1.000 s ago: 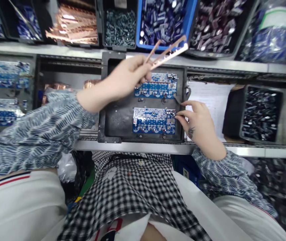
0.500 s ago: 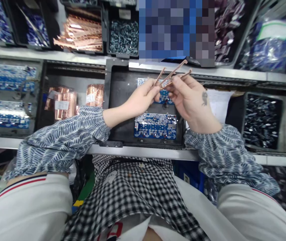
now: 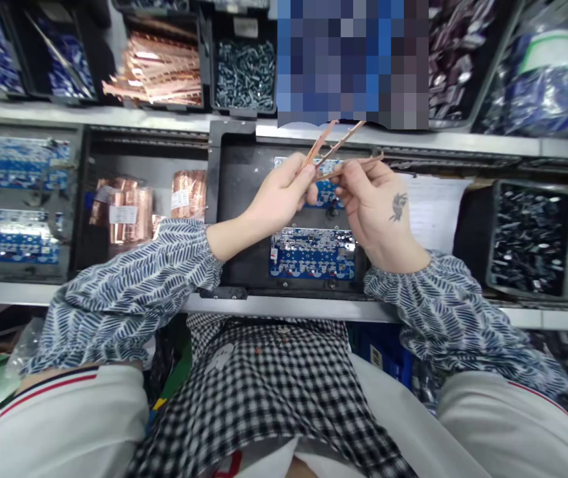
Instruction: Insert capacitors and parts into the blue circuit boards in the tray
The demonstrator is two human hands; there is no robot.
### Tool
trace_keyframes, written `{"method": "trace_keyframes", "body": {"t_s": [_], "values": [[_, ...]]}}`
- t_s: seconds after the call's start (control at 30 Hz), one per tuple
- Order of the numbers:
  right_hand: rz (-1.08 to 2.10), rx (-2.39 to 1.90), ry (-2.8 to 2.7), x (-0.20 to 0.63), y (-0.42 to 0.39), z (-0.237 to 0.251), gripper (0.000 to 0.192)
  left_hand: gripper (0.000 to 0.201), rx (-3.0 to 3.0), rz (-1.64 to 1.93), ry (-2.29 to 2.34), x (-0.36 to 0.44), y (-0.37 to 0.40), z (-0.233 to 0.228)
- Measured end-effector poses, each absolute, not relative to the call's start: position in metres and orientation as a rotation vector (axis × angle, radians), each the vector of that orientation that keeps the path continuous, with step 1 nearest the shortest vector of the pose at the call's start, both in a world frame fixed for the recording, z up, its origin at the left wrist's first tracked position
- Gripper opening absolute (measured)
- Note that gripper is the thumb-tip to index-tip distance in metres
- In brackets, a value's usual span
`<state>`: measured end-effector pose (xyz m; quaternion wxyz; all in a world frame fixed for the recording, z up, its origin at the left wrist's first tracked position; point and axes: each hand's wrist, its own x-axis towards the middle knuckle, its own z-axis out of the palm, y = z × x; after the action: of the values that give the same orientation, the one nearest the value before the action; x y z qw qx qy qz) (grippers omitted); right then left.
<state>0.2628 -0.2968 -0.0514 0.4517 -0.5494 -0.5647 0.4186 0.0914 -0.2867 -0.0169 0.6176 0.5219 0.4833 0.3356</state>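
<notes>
My left hand is closed around thin copper strips, whose ends fan out up and to the right. My right hand pinches another copper strip between thumb and fingers, and its inner end reaches toward the left fingertips. Whether the strips touch there is hard to make out. Both hands hover above a black tray. In it lie two blue circuit boards: the nearer board shows in full, while the farther board is partly covered by my hands.
Bins along the back hold copper strips, screws and dark parts. Wrapped copper bundles lie left of the tray, beside another tray with boards. A bin of dark pieces and white paper are at right.
The strips in my left hand now point more steeply upward, and one sticks out farther. The strip in my right hand has tipped lower, nearly level. The whole view has shifted slightly.
</notes>
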Motion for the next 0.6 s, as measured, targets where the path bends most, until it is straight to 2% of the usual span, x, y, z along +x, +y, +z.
{"method": "trace_keyframes", "body": {"t_s": [0.1,0.17,0.27,0.43,0.6], "values": [[0.900,-1.362,-1.378,0.255,-0.307,-0.028,0.038,0.017,1.227,0.878,1.215,0.085,-0.281,-0.009],[0.740,-1.357,-1.452,0.257,-0.310,-0.008,0.027,0.018,1.302,0.995,1.240,0.072,-0.275,-0.001],[0.561,-1.349,-1.869,0.268,-0.298,0.008,0.015,0.023,1.547,1.020,1.208,0.047,-0.264,0.011],[0.466,-1.348,-2.587,0.274,-0.261,-0.029,0.025,0.030,1.775,0.730,1.212,0.020,-0.250,0.018],[0.397,-1.250,-2.662,0.268,-0.257,-0.055,0.022,0.023,1.767,0.713,1.235,0.011,-0.248,0.006]]}}
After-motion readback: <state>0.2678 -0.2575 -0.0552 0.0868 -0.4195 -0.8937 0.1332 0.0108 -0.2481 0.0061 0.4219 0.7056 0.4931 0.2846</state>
